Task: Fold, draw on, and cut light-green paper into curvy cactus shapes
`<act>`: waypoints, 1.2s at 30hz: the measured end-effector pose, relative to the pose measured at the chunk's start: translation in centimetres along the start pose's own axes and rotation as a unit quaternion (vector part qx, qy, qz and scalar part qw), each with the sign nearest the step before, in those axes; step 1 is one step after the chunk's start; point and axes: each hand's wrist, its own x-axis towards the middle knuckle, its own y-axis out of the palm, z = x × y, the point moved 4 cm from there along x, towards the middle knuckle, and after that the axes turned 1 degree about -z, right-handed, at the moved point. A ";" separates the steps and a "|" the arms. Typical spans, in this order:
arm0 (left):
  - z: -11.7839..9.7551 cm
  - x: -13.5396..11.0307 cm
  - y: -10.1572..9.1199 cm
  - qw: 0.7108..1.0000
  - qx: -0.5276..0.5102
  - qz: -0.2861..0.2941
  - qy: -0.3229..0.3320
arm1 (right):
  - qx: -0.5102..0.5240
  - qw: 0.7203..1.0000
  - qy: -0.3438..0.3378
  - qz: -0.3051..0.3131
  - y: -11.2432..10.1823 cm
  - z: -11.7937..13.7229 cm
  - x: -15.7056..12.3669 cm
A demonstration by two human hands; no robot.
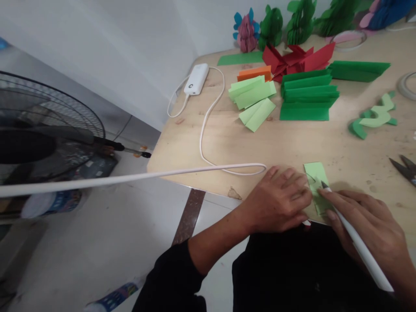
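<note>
The light green paper strip [316, 175] was narrow and folded, with a curved pen line drawn on it. It lay at the near edge of the table [292, 143]. Your left hand [279, 199] pressed it down with fingers extended, grasping nothing. Your right hand [368, 225] had its fingers closed around a white pen [360, 249], whose tip touched the strip.

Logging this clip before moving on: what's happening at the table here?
A person works at the near edge of a wooden table. The left hand presses a light green paper strip flat; the right hand holds a white pen, tip on the strip. Folded paper stacks lie farther back, scissors at the right edge, a white power bank at the left.
</note>
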 end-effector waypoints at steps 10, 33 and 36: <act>-0.2 0.0 0.0 1.000 0.013 0.000 -0.005 | -0.003 1.000 0.001 -0.002 0.1 -0.2 -0.3; 0.6 0.3 0.3 0.999 -0.034 -0.028 -0.001 | 0.000 1.000 -0.011 -0.008 0.3 -0.1 -0.5; 0.7 0.4 0.4 0.999 -0.037 -0.022 -0.002 | 0.002 1.000 0.001 -0.007 0.3 -0.1 -0.6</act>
